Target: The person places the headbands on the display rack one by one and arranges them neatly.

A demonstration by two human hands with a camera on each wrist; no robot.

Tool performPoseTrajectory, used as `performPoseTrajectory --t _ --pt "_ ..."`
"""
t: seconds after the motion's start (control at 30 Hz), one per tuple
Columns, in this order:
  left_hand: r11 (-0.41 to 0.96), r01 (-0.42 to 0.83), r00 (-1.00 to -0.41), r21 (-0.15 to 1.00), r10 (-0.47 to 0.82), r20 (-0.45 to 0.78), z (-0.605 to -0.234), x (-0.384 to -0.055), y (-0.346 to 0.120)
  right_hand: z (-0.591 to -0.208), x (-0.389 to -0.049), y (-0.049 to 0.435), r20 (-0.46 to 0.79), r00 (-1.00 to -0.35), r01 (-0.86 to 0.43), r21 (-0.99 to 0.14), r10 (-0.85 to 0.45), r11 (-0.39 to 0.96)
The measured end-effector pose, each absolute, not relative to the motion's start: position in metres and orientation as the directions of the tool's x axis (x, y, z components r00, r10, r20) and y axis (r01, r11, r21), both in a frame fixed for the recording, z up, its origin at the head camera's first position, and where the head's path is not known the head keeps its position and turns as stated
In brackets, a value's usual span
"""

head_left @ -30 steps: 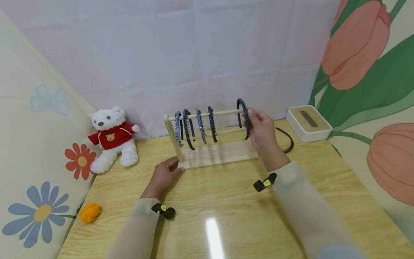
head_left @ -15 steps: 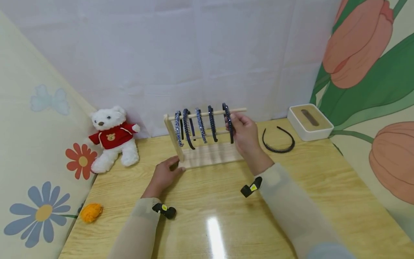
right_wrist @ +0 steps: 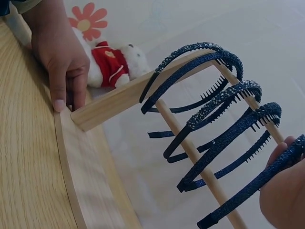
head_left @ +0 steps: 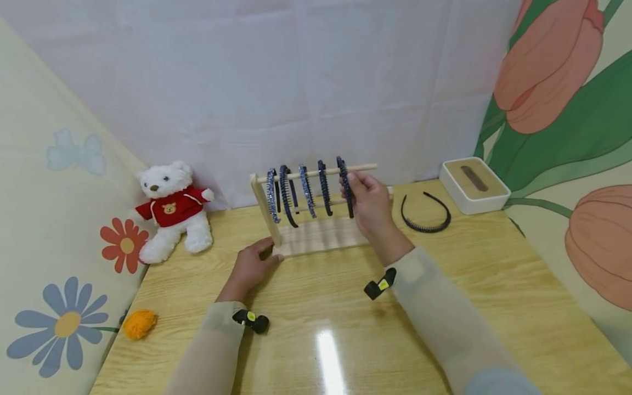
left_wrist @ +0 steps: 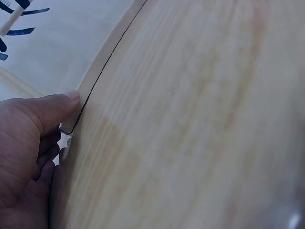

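A wooden headband rack [head_left: 265, 211] stands on the table, with several dark blue, glittery toothed headbands [head_left: 306, 192] hanging from its upper rod. My right hand [head_left: 372, 206] pinches the rightmost dark blue headband [right_wrist: 252, 183] between thumb and fingers, and this headband sits around the rod. At the rack's lower left end, my left hand [head_left: 252, 266] grips the base [left_wrist: 102, 62], thumb lying on its corner and fingers by the post. Apart from the rack, a black toothed headband [head_left: 425, 227] lies on the table to the right of my right hand.
A white box [head_left: 474, 206] with a slotted wooden lid stands at the back right. At the left sits a white teddy bear [head_left: 170, 211] in a red hoodie, with an orange fluffy ball [head_left: 140, 324] nearer the front. A white cloth [head_left: 247, 82] hangs behind the table.
My right hand has carried its headband leftward along the upper rod, from the rod's right end toward the other headbands. My left hand has stayed at the base.
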State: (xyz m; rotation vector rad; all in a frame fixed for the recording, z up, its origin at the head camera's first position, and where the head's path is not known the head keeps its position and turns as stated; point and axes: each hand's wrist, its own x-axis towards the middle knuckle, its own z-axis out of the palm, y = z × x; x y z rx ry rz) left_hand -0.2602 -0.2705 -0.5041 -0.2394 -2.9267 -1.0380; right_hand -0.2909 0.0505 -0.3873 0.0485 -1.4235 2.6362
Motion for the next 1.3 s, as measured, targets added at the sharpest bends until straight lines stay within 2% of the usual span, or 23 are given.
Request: performPoseTrajectory --t 0.6,0.97,1.13,1.3 --pt "0.761 0.143 -0.989 0.632 0.13 0.068 -0.506 -0.263 -0.271 -0.389 -0.293 0.049 0.114 -0.989 -0.15 -0.833 0.099 -0.533" --pt "0.766 0.161 -0.987 0.622 0.13 0.096 -0.509 -0.263 -0.271 -0.395 -0.293 0.05 0.07 -0.994 -0.108 -0.821 0.088 -0.561" --pt "0.758 0.167 -0.986 0.631 0.132 0.103 -0.51 -0.262 -0.274 -0.404 -0.292 0.059 0.074 -0.992 -0.116 -0.829 0.098 -0.547" --pt "0.76 0.166 -0.986 0.628 0.148 0.082 -0.508 -0.263 -0.274 -0.418 -0.278 0.089 0.111 -0.988 -0.148 -0.867 0.105 -0.476"
